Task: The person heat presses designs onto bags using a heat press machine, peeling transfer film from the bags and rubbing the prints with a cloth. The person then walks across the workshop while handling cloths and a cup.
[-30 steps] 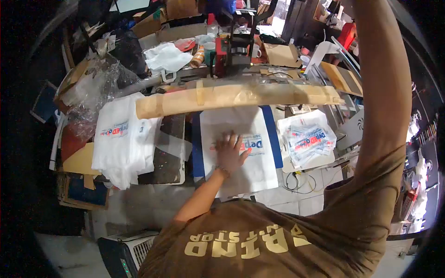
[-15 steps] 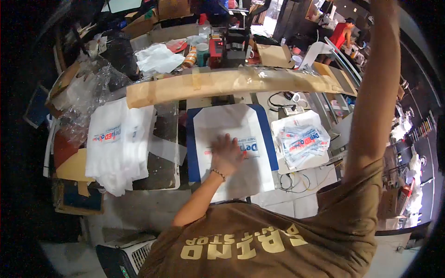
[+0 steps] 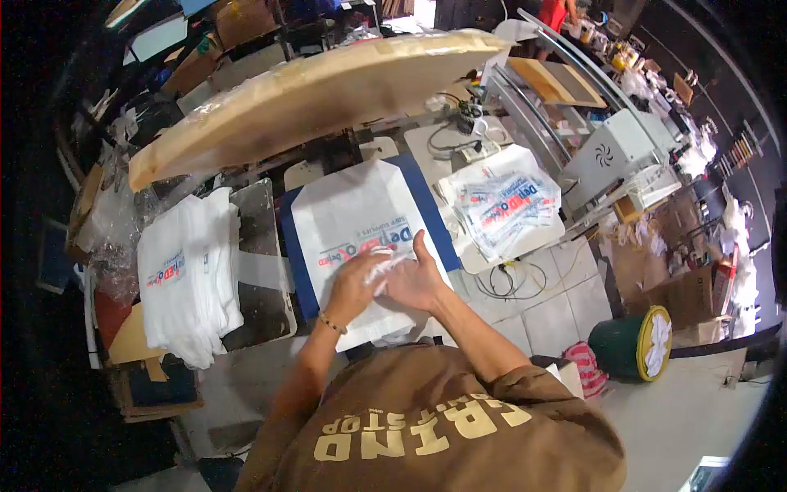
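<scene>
A white bag [image 3: 348, 201] with blue and red print lies flat on a blue pad [image 3: 434, 209] in front of me. Above its lower half, my left hand [image 3: 354, 287] is curled around a small crumpled white piece, perhaps film [image 3: 380, 272]. Facing it is my right hand [image 3: 414, 280], thumb stretched up and palm against the crumpled piece; its fingertips are blurred and partly hidden. Beyond the bag, a long tan-covered board [image 3: 328, 107], like a press's upper plate, stands raised and tilted.
At left lies a stack of printed white bags [image 3: 188, 271]. Printed transfer sheets [image 3: 508, 209] sit on a white board at right, near loose cables [image 3: 512, 280]. A grey machine box [image 3: 611, 156] and a green bin [image 3: 627, 344] are farther right. Someone in red [image 3: 553, 14] is in the background.
My right arm has come down from its raised position to meet my left hand. My left hand, earlier spread flat on the bag, now grips crumpled white material. The tan-covered board appears higher and more tilted.
</scene>
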`<state>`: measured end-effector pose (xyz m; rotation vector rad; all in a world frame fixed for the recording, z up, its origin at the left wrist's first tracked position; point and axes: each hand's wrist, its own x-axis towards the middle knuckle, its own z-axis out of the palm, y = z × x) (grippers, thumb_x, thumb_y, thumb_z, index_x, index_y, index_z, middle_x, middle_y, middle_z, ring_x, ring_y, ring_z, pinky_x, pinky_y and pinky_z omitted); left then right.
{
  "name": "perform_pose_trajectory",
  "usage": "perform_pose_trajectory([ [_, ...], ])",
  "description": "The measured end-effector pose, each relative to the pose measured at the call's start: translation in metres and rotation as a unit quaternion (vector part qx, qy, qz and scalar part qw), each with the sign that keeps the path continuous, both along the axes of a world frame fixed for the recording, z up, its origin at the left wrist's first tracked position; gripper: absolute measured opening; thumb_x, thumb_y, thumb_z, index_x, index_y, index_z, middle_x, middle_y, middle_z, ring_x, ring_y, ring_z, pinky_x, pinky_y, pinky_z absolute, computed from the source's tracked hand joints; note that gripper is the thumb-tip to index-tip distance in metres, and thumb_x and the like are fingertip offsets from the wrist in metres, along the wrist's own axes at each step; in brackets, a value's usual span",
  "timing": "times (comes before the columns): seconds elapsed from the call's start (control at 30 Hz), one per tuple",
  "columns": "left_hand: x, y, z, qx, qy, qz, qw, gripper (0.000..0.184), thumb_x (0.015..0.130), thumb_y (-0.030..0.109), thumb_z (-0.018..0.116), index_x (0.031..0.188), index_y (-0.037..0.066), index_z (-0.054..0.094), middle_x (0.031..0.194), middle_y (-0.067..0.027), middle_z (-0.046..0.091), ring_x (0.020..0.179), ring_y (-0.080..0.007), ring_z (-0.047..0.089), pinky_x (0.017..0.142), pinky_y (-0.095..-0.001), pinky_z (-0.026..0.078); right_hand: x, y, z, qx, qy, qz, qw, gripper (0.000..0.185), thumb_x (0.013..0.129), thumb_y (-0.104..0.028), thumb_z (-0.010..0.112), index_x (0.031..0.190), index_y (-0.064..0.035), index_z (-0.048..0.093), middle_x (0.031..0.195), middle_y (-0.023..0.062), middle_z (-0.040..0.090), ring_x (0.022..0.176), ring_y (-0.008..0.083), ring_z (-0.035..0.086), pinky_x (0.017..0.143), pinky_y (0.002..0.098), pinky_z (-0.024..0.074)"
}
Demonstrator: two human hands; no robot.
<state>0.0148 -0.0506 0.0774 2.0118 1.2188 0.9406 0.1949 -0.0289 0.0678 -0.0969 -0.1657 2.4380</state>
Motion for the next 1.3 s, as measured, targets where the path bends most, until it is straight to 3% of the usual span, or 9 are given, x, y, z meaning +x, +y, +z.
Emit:
perform_pose_trajectory([
  [0.07,-0.015,0.011,-0.012,0.046,0.028,0.059,0.997,0.037,0.081,0.013,0.072,0.117,0.007,0.063,0.124,-0.0166,0.061,0.118,-0.0369,0.054,0.102,-0.048,0.04,0.009,0.009,-0.013,0.174,-0.251,-0.063,0.95,0.077,0.093,-0.068,0.044,0.131,-0.0021,0.053,0.129,0.0161,0.059,0.121,0.0291,0.054,0.104,0.0421,0.0413],
  [0.13,-0.027,0.03,-0.036,0.098,0.054,0.123,0.986,0.034,0.081,0.012,0.071,0.113,0.005,0.064,0.119,-0.0177,0.062,0.112,-0.0372,0.056,0.099,-0.0484,0.041,0.024,0.012,-0.025,0.416,-0.597,-0.192,0.659,0.055,0.09,-0.047,0.065,0.123,-0.0028,0.061,0.129,0.02,0.057,0.125,0.0334,0.05,0.105,0.0452,0.0397],
  [0.17,-0.033,0.042,-0.058,0.117,0.101,0.215,0.964,0.03,0.081,0.011,0.071,0.109,0.003,0.064,0.113,-0.0179,0.063,0.107,-0.0373,0.056,0.096,-0.048,0.041,0.037,0.013,-0.028,0.418,-0.593,-0.189,0.661,0.055,0.09,-0.047,0.065,0.123,-0.0028,0.061,0.129,0.02,0.057,0.125,0.0334,0.05,0.105,0.0452,0.0397],
  [0.23,-0.022,0.056,-0.074,0.176,0.174,0.28,0.927,0.025,0.08,0.01,0.068,0.103,0.0,0.064,0.105,-0.0186,0.063,0.103,-0.0378,0.056,0.095,-0.0468,0.041,0.059,0.015,-0.033,0.526,-0.736,-0.281,0.321,0.051,0.08,-0.028,0.075,0.123,-0.0036,0.061,0.133,0.0212,0.052,0.128,0.0385,0.045,0.105,0.0474,0.0388],
  [0.33,0.058,0.079,-0.084,0.248,0.14,0.171,0.943,0.024,0.077,0.0,0.057,0.101,0.0,0.06,0.102,-0.0199,0.059,0.098,-0.0391,0.054,0.09,-0.0502,0.042,0.064,0.015,-0.058,0.551,-0.72,-0.328,0.266,0.051,0.077,-0.022,0.073,0.122,-0.0033,0.06,0.136,0.0195,0.049,0.128,0.0416,0.043,0.104,0.0492,0.0386],
  [0.73,-0.015,0.067,-0.078,0.213,0.161,0.375,0.888,0.029,0.064,-0.007,0.06,0.091,0.001,0.063,0.095,-0.0162,0.062,0.094,-0.0374,0.058,0.085,-0.0464,0.047,0.069,0.015,-0.055,0.557,-0.7,-0.318,0.315,0.048,0.079,-0.024,0.068,0.121,-0.0038,0.059,0.136,0.0156,0.051,0.131,0.0416,0.039,0.106,0.0522,0.0351],
  [0.97,0.072,0.042,-0.073,0.217,0.111,0.211,0.947,0.02,0.072,-0.001,0.06,0.091,0.003,0.065,0.091,-0.0145,0.061,0.095,-0.0351,0.059,0.087,-0.0448,0.046,0.071,0.019,-0.06,0.554,-0.675,-0.343,0.346,0.046,0.074,-0.021,0.073,0.114,-0.0011,0.064,0.134,0.0155,0.056,0.13,0.0443,0.041,0.106,0.0509,0.0372],
  [1.1,-0.043,0.015,-0.04,-0.078,0.43,0.26,0.861,0.029,0.066,-0.008,0.059,0.093,0.003,0.065,0.098,-0.0185,0.061,0.101,-0.0369,0.057,0.091,-0.0438,0.045,0.07,0.018,-0.061,0.555,-0.675,-0.346,0.343,0.046,0.074,-0.022,0.074,0.113,-0.0011,0.063,0.133,0.0151,0.056,0.13,0.0449,0.041,0.106,0.0519,0.0367],
  [1.3,0.059,0.016,-0.071,0.176,0.182,0.253,0.934,0.032,0.069,-0.005,0.066,0.099,0.004,0.065,0.102,-0.0155,0.063,0.102,-0.0343,0.058,0.091,-0.0425,0.046,0.071,0.015,-0.063,0.556,-0.678,-0.335,0.343,0.05,0.073,-0.025,0.074,0.117,-0.0037,0.062,0.134,0.0137,0.055,0.131,0.0438,0.04,0.107,0.0521,0.0357],
])
